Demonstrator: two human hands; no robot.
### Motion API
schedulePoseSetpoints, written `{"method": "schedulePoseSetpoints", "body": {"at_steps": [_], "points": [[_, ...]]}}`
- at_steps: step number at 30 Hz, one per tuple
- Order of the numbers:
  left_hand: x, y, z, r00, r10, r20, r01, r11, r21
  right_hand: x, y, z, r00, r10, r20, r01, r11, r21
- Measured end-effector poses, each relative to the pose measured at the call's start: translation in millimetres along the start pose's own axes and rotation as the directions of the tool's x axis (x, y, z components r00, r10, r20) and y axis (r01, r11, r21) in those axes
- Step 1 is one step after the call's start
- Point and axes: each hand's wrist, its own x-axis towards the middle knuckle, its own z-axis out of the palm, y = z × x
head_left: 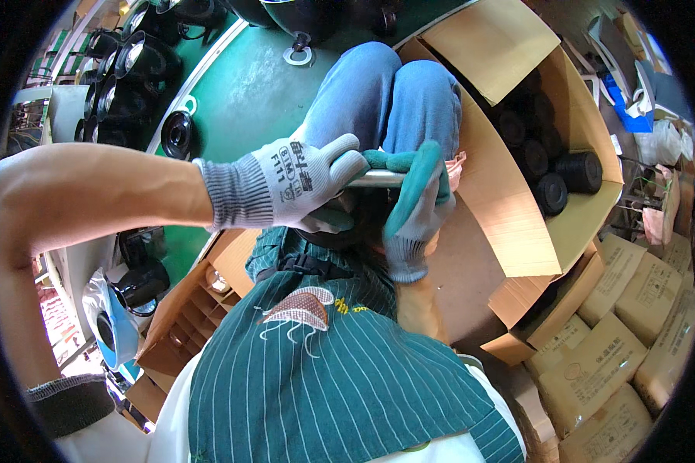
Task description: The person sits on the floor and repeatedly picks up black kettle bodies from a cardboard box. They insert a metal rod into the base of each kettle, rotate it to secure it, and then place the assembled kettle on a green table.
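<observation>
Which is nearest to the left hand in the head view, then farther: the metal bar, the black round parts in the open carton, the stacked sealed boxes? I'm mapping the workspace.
From the left hand:
1. Metal bar, in its grip.
2. Black round parts, in the open carton, right.
3. Stacked sealed boxes, lower right.

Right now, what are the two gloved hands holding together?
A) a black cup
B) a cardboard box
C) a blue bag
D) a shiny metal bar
D: the left hand and the right hand both close around the metal bar above the knees.
</observation>
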Motion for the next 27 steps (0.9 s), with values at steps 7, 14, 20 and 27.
{"method": "schedulePoseSetpoints", "body": {"at_steps": [7, 14, 20, 27], "points": [[-8, -8, 4, 0.998, 0.053, -0.042, -0.051, 0.998, 0.044, -9, 6, 5, 0.999, -0.038, -0.018, 0.039, 0.998, 0.056], [37, 7, -24, 0.987, -0.131, -0.091, 0.138, 0.988, 0.067, 22, 52, -23, 0.967, 0.112, 0.227, -0.097, 0.992, -0.075], [-43, -45, -5, 0.651, -0.59, -0.477, 0.042, 0.656, -0.754, 18, 19, -49, 0.845, 0.328, 0.422, -0.518, 0.697, 0.496], [-133, -201, 153, 0.28, -0.692, -0.665, 0.837, 0.515, -0.184, -19, -11, -15, 0.887, -0.013, 0.462, 0.127, 0.968, -0.216]]}}
